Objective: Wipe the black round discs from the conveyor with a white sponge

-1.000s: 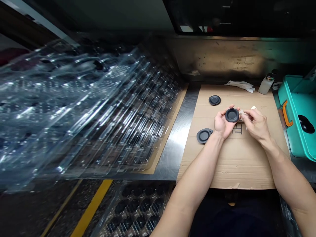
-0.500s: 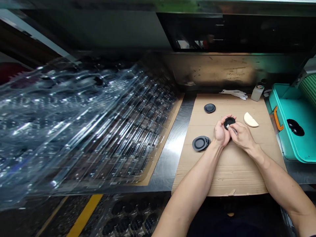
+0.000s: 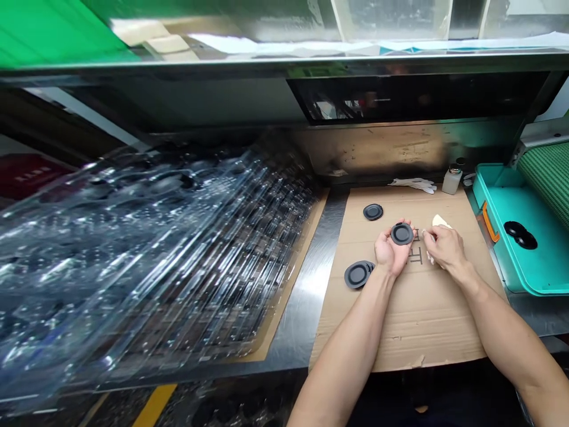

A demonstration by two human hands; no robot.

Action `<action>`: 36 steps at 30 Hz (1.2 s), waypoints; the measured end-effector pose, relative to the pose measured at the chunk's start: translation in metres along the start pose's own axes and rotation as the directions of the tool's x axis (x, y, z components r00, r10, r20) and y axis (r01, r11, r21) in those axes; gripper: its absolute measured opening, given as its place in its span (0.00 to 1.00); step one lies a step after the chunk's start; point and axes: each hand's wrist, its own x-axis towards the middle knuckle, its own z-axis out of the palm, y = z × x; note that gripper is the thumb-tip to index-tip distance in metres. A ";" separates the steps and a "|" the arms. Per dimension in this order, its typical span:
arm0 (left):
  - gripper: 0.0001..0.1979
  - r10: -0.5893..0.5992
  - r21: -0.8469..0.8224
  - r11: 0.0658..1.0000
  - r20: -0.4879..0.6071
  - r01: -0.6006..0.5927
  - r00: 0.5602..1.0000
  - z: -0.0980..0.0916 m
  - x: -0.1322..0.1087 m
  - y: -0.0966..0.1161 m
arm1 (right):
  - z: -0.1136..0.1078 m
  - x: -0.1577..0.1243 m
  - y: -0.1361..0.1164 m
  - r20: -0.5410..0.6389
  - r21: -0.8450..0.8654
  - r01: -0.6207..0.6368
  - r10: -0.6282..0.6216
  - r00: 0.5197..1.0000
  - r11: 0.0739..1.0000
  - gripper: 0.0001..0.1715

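Observation:
My left hand (image 3: pixel 391 254), palm up, holds a round black plastic disc (image 3: pixel 402 233) with a raised rim. Fingers of my right hand (image 3: pixel 447 246) are closed on a small white wad (image 3: pixel 430 257), perhaps cloth, a little to the right of the disc. Behind the right hand a cream half-round block (image 3: pixel 440 220) is partly hidden. To the left on the cardboard sheet (image 3: pixel 400 338) lie one black disc (image 3: pixel 373 212) and a stack of similar discs (image 3: pixel 358 275).
Stacked clear plastic trays (image 3: pixel 169 255) fill the left. At the back lie a white glove (image 3: pixel 413 184) and a small bottle (image 3: pixel 452 179). A turquoise bin (image 3: pixel 511 284) with black parts (image 3: pixel 520 235) stands right, beside a green conveyor belt (image 3: pixel 549 172).
My right hand has moved off the disc to the right, in front of the cream block. Dark marks on the cardboard now show between the hands. The camera has tilted up.

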 end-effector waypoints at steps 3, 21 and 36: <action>0.20 -0.043 -0.006 0.999 -0.004 0.043 0.999 -0.002 0.000 0.005 | -0.010 0.002 0.016 -0.069 -0.022 -0.014 0.013 0.998 1.000 0.23; 0.20 -0.048 0.081 0.996 0.078 0.042 0.996 0.000 -0.002 -0.013 | 0.017 -0.014 -0.053 0.026 -0.061 0.110 -0.109 0.994 0.992 0.23; 0.19 -0.064 0.088 0.994 0.038 0.060 0.997 -0.009 0.000 -0.014 | 0.010 0.000 -0.018 -0.002 0.109 -0.008 0.008 1.000 0.994 0.25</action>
